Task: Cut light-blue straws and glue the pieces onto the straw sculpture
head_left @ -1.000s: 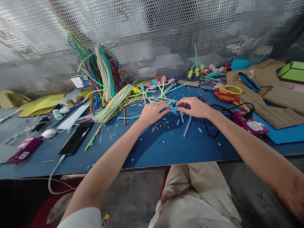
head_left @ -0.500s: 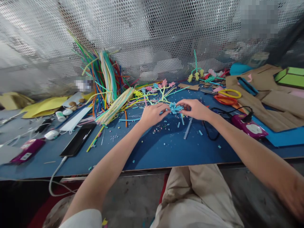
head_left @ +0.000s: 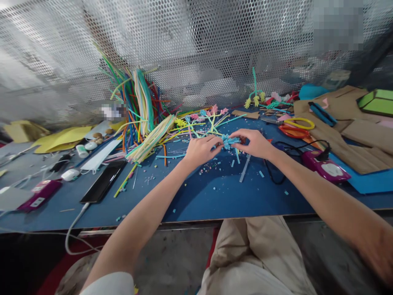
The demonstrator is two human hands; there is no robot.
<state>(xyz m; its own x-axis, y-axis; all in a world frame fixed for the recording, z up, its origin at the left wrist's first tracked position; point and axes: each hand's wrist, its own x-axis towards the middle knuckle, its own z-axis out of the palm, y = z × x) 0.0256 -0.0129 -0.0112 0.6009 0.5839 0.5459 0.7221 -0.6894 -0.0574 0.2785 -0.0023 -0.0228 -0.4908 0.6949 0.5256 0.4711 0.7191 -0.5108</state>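
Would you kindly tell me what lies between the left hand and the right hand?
In the head view, a blue fuzzy piece is between the left hand and right hand.

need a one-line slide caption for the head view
Left hand and right hand hold a fuzzy blue piece over a blue tabletop, colorful pipe cleaners nearby.

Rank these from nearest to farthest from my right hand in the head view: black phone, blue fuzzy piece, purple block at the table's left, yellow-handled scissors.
From the right hand:
1. Blue fuzzy piece: at the fingertips.
2. Yellow-handled scissors: to the right, farther back.
3. Black phone: left, beyond the left hand.
4. Purple block: farthest left.
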